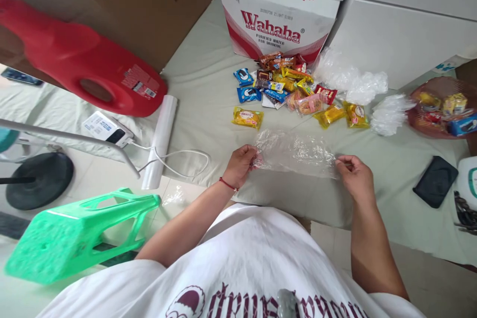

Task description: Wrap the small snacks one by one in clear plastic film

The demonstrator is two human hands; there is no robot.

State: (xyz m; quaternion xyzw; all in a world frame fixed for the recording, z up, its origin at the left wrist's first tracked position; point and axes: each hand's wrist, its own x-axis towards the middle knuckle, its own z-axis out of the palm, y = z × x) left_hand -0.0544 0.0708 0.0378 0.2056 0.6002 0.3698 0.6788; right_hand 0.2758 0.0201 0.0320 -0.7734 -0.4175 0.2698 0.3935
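Both hands stretch a clear plastic bag [294, 153] flat between them, just above a pale sheet [208, 89]. My left hand [240, 165] pinches the bag's left edge; a red string circles that wrist. My right hand [356, 175] pinches the right edge. Beyond the bag lies a heap of wrapped snacks [288, 87] in blue, yellow and orange packets. One yellow snack packet [247, 118] lies apart, closest to my left hand.
A Wahaha water carton [278, 15] stands behind the snacks. Crumpled clear bags [352, 82] and a filled bag of snacks [443, 108] lie right. A black phone [435, 181], a roll of bags [160, 141], a power bank with cable [106, 128], a red jug [82, 62] and a green stool [74, 231] are around.
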